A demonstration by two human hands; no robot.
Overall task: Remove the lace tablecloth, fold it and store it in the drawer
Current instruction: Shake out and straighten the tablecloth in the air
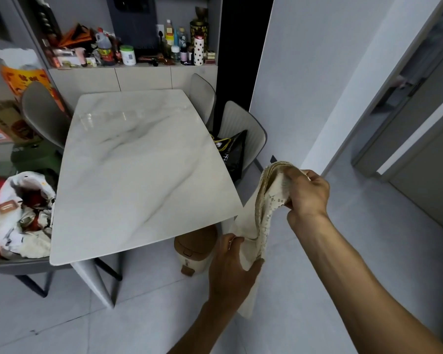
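A pale grey tiled floor (317, 290) runs under everything, meeting a grey wall (304, 72) and a door frame (420, 111) on the right. The marble table (138, 169), white with grey veining, fills the middle of the view, its top glossy and bare. Along its far edge stands a cabinet shelf (128, 69) crowded with bottles and jars. Grey chairs (243, 123) sit at the far right corner, one carrying a black bag (233, 152); another chair (41, 111) stands at the far left corner. Beside the left edge, a chair seat (16, 263) holds a heap of white and red fabric (23, 213). Under the near right corner, on the floor, sits a beige bin (192, 249) with a brown lid.

The lace tablecloth (261, 218), cream-coloured and gathered into a folded bundle, hangs in the air off the table's near right corner, clear of the tabletop. The right hand (307, 192) grips its upper end, fingers curled round the bunched lace. The left hand (230, 267) holds the lower part, thumb and fingers closed on the cloth, with a loose end hanging below it.
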